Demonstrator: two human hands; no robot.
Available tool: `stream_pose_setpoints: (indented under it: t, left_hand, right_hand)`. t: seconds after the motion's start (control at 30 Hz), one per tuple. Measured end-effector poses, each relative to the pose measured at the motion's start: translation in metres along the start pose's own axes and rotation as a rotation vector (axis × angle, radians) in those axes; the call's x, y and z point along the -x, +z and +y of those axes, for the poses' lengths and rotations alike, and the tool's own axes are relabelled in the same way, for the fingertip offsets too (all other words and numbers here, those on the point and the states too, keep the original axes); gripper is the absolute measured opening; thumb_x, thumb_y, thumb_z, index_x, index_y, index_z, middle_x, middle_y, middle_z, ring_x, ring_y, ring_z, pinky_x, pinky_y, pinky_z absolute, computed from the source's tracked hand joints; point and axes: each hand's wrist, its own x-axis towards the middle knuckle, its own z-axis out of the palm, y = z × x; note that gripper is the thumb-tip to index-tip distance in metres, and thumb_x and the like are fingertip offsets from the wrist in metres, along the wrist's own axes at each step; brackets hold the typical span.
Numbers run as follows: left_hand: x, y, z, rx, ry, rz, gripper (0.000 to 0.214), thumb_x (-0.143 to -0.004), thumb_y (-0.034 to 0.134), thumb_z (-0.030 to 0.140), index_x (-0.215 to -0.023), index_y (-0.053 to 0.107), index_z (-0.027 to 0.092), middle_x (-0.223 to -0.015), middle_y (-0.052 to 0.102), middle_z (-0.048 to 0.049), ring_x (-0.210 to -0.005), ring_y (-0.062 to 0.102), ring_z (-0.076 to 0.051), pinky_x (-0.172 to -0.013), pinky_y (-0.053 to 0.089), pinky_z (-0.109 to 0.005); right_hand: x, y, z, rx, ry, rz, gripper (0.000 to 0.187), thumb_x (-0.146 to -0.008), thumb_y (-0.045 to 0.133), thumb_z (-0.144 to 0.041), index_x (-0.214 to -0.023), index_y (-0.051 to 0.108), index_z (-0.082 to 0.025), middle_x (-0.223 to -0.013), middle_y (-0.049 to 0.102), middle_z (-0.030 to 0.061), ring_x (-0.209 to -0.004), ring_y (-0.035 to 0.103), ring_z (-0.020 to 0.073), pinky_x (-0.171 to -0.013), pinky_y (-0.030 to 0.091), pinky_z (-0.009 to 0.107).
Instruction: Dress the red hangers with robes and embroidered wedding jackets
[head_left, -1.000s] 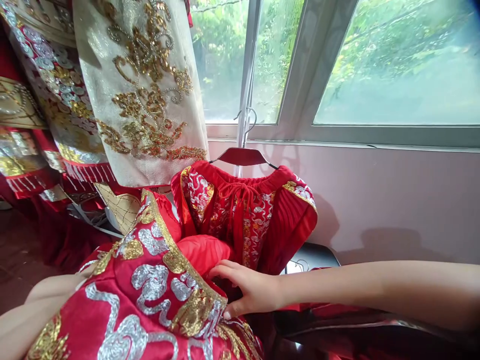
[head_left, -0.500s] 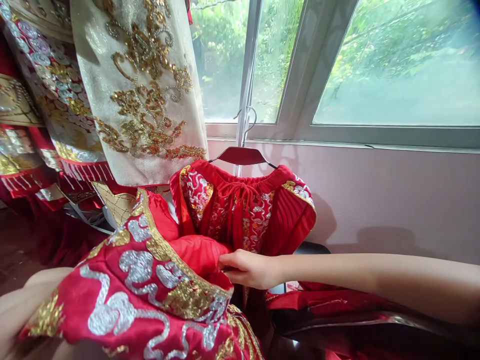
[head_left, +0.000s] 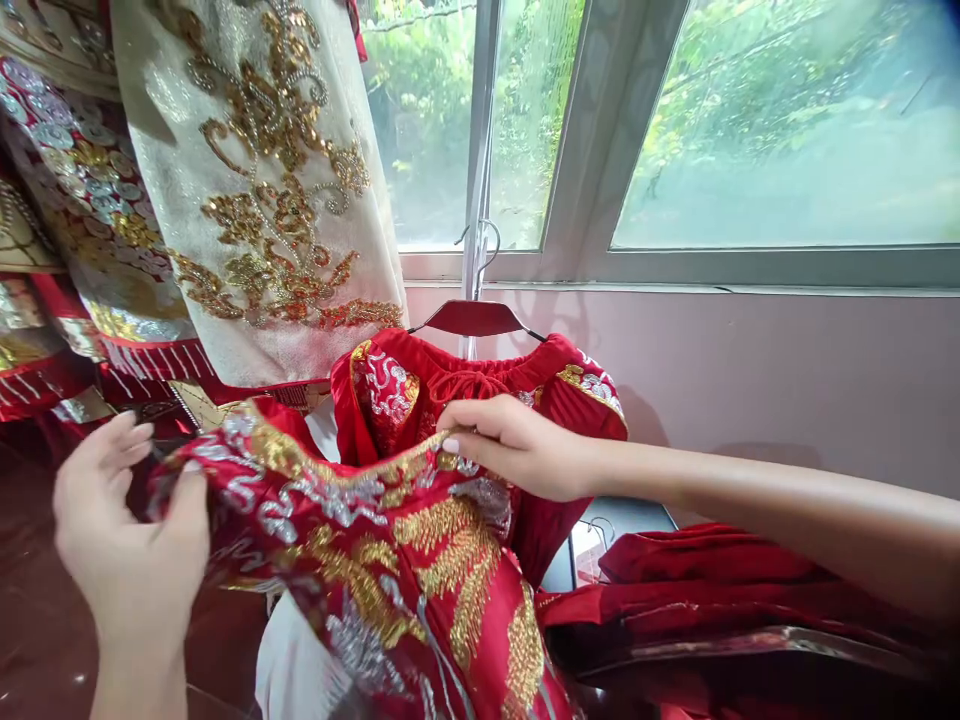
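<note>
My right hand pinches the gold-trimmed edge of a red garment embroidered in silver and gold. Its kind is hard to make out from this part. At its left end my left hand has its fingers spread, the thumb against or just over the cloth; contact is unclear. Behind my right hand, a red embroidered garment with a gathered, tied neckline hangs on a dark red hanger. White cloth shows beneath the held garment.
A cream cloth with gold beading hangs at upper left, beside other fringed, embroidered pieces. Windows and a pink wall stand behind. Dark red cloth lies at lower right, near a dark surface.
My right hand came out of the garment's opening, rose and now pinches its edge. My left hand moved up and right, its fingers spread. The garment has turned and its opening is flattened.
</note>
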Motion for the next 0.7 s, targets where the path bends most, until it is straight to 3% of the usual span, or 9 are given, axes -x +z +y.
stream_pose_setpoints:
  t: [0.07,0.13,0.2,0.27,0.37,0.43,0.5,0.57,0.7]
  left_hand:
    - [0.003,0.021,0.009,0.074,0.202,-0.181,0.044,-0.068,0.066,0.038,-0.108,0.064,0.022,-0.106,0.063,-0.0059,-0.102,0.059,-0.026,-0.099,0.042,-0.046]
    - [0.014,0.037,0.016,0.16,0.369,-0.553,0.035,-0.075,0.058,0.049,-0.101,0.065,0.026,-0.102,0.064,-0.0046,-0.098,0.06,-0.025,-0.095,0.046,-0.044]
    - [0.032,0.052,0.015,0.183,0.365,-0.959,0.037,-0.075,0.058,0.053,-0.1,0.065,0.027,-0.102,0.064,-0.0058,-0.097,0.061,-0.026,-0.093,0.047,-0.044]
    - [0.052,0.069,0.006,0.156,0.254,-1.165,0.05,-0.067,0.069,0.049,-0.11,0.06,0.023,-0.116,0.06,-0.0104,-0.11,0.056,-0.029,-0.099,0.043,-0.046]
    - [0.082,0.092,-0.015,0.214,0.136,-1.083,0.085,-0.061,0.076,0.038,-0.135,0.038,0.019,-0.142,0.037,-0.0167,-0.133,0.035,-0.032,-0.11,0.031,-0.048]
    - [0.096,0.103,-0.025,0.297,0.077,-1.092,0.076,-0.067,0.07,0.031,-0.135,0.038,0.019,-0.138,0.042,-0.0141,-0.129,0.04,-0.029,-0.108,0.034,-0.043]
    - [0.103,0.109,-0.032,0.362,-0.022,-1.184,0.044,-0.076,0.061,0.028,-0.118,0.054,0.019,-0.116,0.06,-0.0085,-0.107,0.056,-0.024,-0.095,0.045,-0.037]
    - [0.099,0.108,-0.039,0.394,-0.134,-1.276,0.022,-0.079,0.055,0.031,-0.093,0.064,0.016,-0.089,0.066,-0.0044,-0.084,0.06,-0.02,-0.08,0.05,-0.034]
    - [0.066,0.09,-0.057,0.454,-0.236,-1.475,0.039,-0.07,0.064,0.055,-0.066,0.064,0.016,-0.065,0.064,-0.0035,-0.068,0.058,-0.019,-0.066,0.05,-0.031]
  right_hand:
    - [-0.001,-0.009,-0.007,0.062,-0.029,0.104,0.016,-0.091,0.04,-0.022,-0.08,0.051,-0.015,-0.07,0.051,-0.0015,-0.063,0.042,0.0077,-0.061,0.036,0.022]
    - [-0.001,-0.013,-0.006,0.119,-0.021,0.184,0.017,-0.091,0.041,-0.023,-0.081,0.053,-0.015,-0.071,0.052,-0.0012,-0.064,0.043,0.0079,-0.062,0.036,0.023]
    - [-0.002,-0.013,-0.001,0.154,0.005,0.214,0.019,-0.09,0.043,-0.023,-0.079,0.055,-0.014,-0.07,0.052,-0.0009,-0.065,0.044,0.0081,-0.063,0.035,0.024]
    - [-0.002,-0.012,0.003,0.166,0.034,0.199,0.02,-0.089,0.044,-0.022,-0.075,0.056,-0.013,-0.068,0.052,-0.0008,-0.063,0.043,0.008,-0.062,0.035,0.025]
    - [-0.003,-0.011,0.003,0.149,0.019,0.152,0.02,-0.088,0.045,-0.021,-0.076,0.058,-0.013,-0.065,0.051,-0.0015,-0.06,0.041,0.0073,-0.06,0.035,0.024]
    - [-0.003,-0.011,0.001,0.138,-0.011,0.13,0.019,-0.088,0.045,-0.022,-0.076,0.057,-0.013,-0.065,0.052,-0.0019,-0.059,0.041,0.0068,-0.06,0.036,0.023]
    - [-0.003,-0.013,0.001,0.14,-0.014,0.137,0.019,-0.088,0.045,-0.023,-0.075,0.057,-0.014,-0.065,0.052,-0.0022,-0.059,0.042,0.0066,-0.06,0.036,0.023]
    - [-0.004,-0.013,0.005,0.148,0.018,0.155,0.019,-0.087,0.046,-0.023,-0.075,0.057,-0.014,-0.064,0.052,-0.0022,-0.058,0.042,0.0068,-0.058,0.035,0.023]
    - [-0.008,-0.005,0.021,0.144,0.124,0.057,0.022,-0.086,0.051,-0.029,-0.076,0.06,-0.012,-0.068,0.055,-0.0002,-0.061,0.045,0.0076,-0.058,0.036,0.022]
